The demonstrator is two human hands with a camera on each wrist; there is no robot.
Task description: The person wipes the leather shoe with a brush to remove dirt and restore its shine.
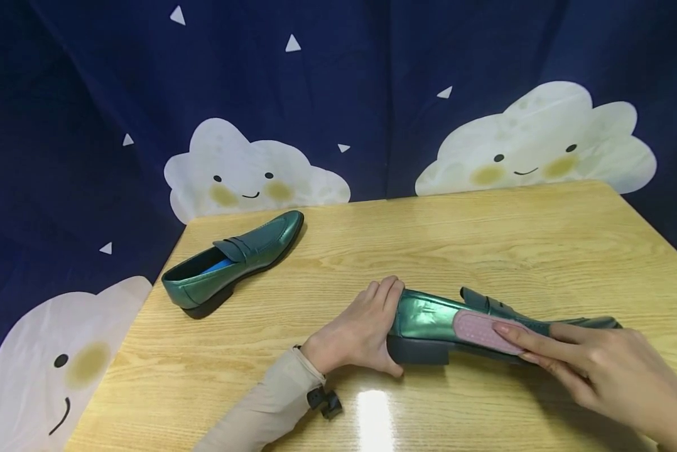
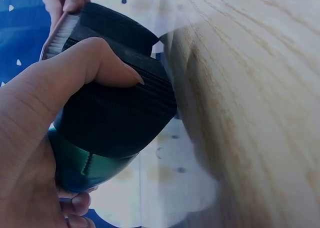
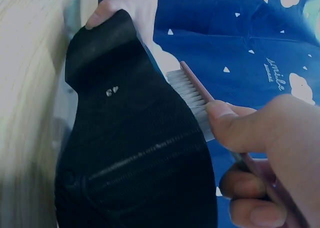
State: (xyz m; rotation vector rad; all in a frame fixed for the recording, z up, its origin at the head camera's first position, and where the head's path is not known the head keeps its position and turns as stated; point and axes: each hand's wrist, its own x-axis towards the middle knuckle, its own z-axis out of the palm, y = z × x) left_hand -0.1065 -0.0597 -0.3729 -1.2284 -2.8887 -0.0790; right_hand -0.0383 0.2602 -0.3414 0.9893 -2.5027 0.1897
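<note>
A green metallic loafer [image 1: 426, 314] with a black sole [image 3: 135, 138] is held on its side above the wooden table. My left hand [image 1: 367, 329] grips its heel end, the thumb lying on the black heel [image 2: 115, 108] in the left wrist view. A pink brush [image 1: 485, 329] with pale bristles [image 3: 192, 96] is pinched in my right hand [image 1: 610, 370], its bristles against the side of the shoe. In the right wrist view the handle runs down through my right hand [image 3: 270, 153].
Another green loafer [image 1: 203, 285], with blue showing inside, stands upright at the table's left side. Behind the wooden table [image 1: 400, 245] hangs a dark blue cloth [image 1: 316, 81] with smiling clouds and white triangles.
</note>
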